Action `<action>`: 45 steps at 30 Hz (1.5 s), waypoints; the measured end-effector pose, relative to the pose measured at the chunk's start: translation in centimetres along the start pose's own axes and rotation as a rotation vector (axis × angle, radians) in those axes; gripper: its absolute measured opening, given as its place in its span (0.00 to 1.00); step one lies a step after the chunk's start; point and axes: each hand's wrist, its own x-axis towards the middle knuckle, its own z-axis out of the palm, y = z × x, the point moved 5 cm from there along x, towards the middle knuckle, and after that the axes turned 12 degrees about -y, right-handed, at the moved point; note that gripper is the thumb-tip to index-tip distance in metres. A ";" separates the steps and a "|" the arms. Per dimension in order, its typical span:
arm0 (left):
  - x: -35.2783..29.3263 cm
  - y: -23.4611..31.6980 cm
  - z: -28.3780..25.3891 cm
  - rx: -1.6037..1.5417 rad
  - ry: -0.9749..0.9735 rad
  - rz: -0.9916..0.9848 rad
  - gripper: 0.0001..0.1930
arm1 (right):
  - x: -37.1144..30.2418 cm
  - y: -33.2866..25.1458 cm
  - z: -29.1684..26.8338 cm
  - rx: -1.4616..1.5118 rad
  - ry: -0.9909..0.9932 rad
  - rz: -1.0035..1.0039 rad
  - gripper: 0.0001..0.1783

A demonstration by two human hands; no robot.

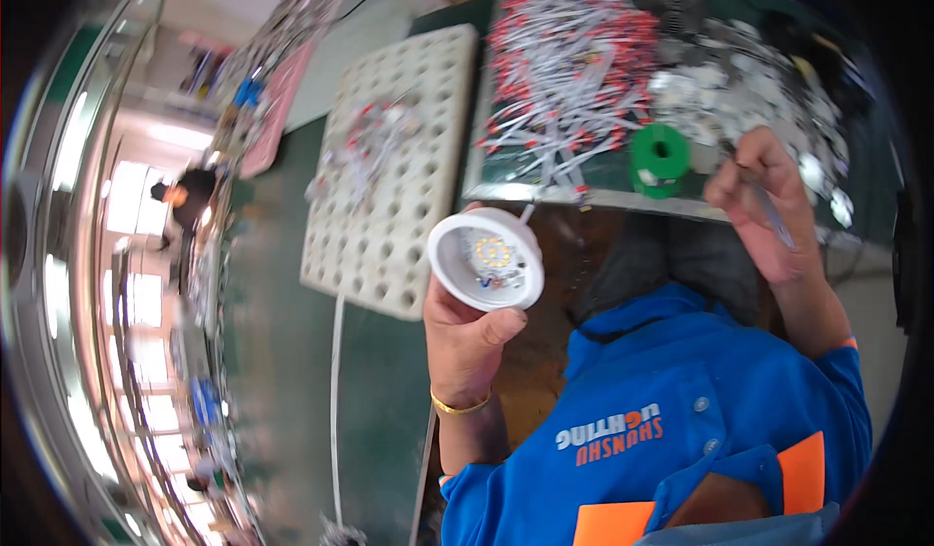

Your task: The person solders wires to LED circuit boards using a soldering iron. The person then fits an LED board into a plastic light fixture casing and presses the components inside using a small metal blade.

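A white round lamp housing [470,288] is gripped from below by my left hand [465,346], its open face turned up. Inside it sits a small board [493,252] with a ring of yellow LEDs, and a few coloured parts lie below the ring. My right hand [773,200] is closed around a slim, silvery, pen-shaped tool [769,215]; its exact kind cannot be made out. Left of that hand, at the bench edge, stands a green spool [661,162]. The tool and the lamp housing are well apart.
Behind the spool lies a big pile of thin white pieces with red ends [574,79]. Silvery-white flat parts [749,98] are heaped at right. A pale tray with rows of holes [389,225] carries some loose pieces. Another person [190,200] is far left.
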 end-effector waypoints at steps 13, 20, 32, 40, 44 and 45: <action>12.4 -7.0 10.0 -0.092 -0.698 -0.350 0.49 | 0.8 -8.9 -3.4 -0.637 0.072 -0.689 0.08; 15.2 -7.8 14.1 -0.130 -0.825 -0.291 0.48 | 1.8 -9.2 -3.1 -0.567 0.178 -0.498 0.12; 18.3 -11.0 17.0 -0.247 -1.024 -0.347 0.48 | 2.5 -11.3 -4.2 -1.323 0.173 -0.256 0.16; 19.8 -11.8 16.0 -0.347 -0.934 -0.370 0.45 | 4.9 -11.6 -4.4 -1.615 0.113 -0.251 0.11; 20.2 -11.7 15.7 -0.309 -0.934 -0.333 0.45 | 5.5 -10.9 -4.1 -1.488 0.013 -0.218 0.13; 20.3 -11.8 15.8 -0.324 -0.938 -0.340 0.45 | 5.4 -10.6 -4.4 -1.352 0.058 -0.273 0.13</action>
